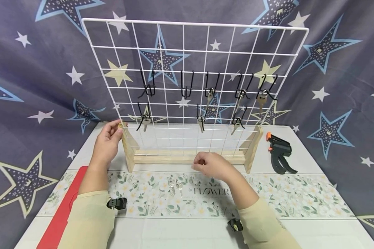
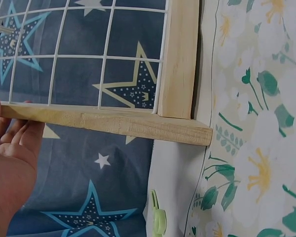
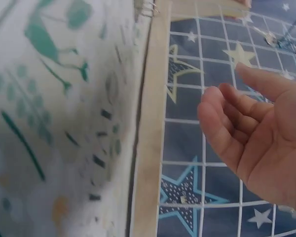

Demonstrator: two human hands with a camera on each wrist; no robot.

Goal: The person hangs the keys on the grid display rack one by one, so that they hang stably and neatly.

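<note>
A white wire grid rack [image 1: 184, 52] stands upright in a wooden stand [image 1: 190, 159]. My left hand [image 1: 107, 143] pinches the upper end of the stand's left side post [image 2: 123, 123], thumb on one face and fingers behind. In front of the lower crossbar, my right hand [image 1: 215, 166] hovers with loosely curled fingers, and its palm [image 3: 271, 148] holds nothing. Two loose keys, one key [image 1: 171, 185] beside another key [image 1: 179, 188], lie on the flowered strip below. Several black hooks [image 1: 186, 90] hang on the grid, and keys [image 1: 261, 100] dangle from most of them.
A black hand clamp [image 1: 280, 152] with orange tips lies to the right of the stand. Along the left table edge lies a red flat object [image 1: 65, 207], partly behind my left arm. A star-patterned cloth [image 1: 28, 114] hangs behind the table.
</note>
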